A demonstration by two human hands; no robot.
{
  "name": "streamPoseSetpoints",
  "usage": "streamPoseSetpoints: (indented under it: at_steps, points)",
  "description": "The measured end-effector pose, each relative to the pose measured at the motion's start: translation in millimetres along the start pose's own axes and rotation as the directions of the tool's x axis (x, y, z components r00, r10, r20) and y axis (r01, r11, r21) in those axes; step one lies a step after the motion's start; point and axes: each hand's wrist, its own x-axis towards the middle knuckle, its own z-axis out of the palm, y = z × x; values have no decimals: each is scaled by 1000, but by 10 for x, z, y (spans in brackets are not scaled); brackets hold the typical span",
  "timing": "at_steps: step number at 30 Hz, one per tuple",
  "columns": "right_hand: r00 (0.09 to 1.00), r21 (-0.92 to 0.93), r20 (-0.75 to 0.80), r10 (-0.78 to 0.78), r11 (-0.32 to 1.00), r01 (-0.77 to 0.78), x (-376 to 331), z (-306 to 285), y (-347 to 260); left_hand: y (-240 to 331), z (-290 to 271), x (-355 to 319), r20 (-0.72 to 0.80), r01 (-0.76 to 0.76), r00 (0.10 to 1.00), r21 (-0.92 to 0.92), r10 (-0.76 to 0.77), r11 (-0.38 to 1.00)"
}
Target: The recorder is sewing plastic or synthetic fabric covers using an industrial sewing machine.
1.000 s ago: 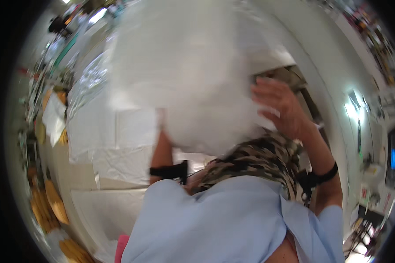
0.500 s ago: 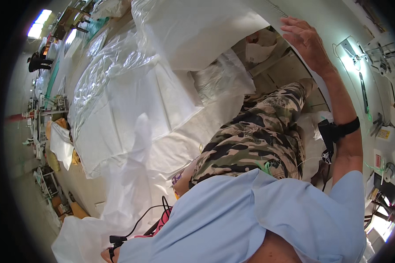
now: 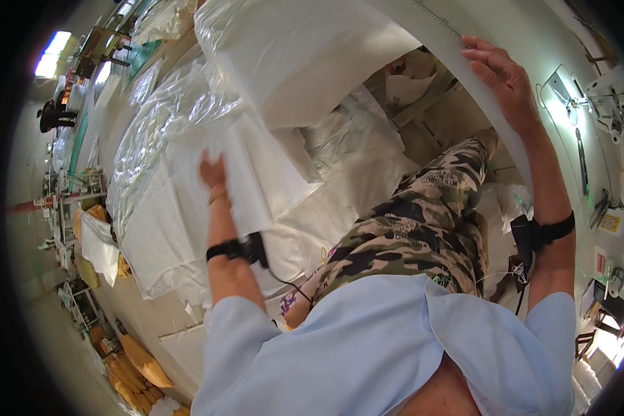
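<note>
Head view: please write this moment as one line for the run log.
left hand: blurred, over white sheets | right hand: open, at pale tabletop | contact: unclear for both

Blurred left hand (image 3: 213,172) over white sheets (image 3: 251,166)

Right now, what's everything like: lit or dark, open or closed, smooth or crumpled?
Bare left hand: blurred, grip unclear
Bare right hand: open, seemingly empty
Broad white sheets: overlapping, some creased
Clear shiny plastic film: crinkled
White lamp at the right: lit
Black arm straps: fastened
Green-brown camouflage trousers: worn, wrinkled
Light-blue shirt: worn
</note>
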Motion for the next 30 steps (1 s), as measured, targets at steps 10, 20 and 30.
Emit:
streamPoseSetpoints:
  at_steps: [10,20,30]
  points:
    - [1000,-183,25,8,983,-3,-70,-207,-135,3572,61,572,275,-495,826,-65,493,866]
    - [998,-265,61,31,964,-14,17,-227,-236,3364,473,851,346,-567,777,18,527,824]
    - [999,-256,34,0,967,8,-89,-247,-288,3497,527,956,332,-602,780,161,531,782]
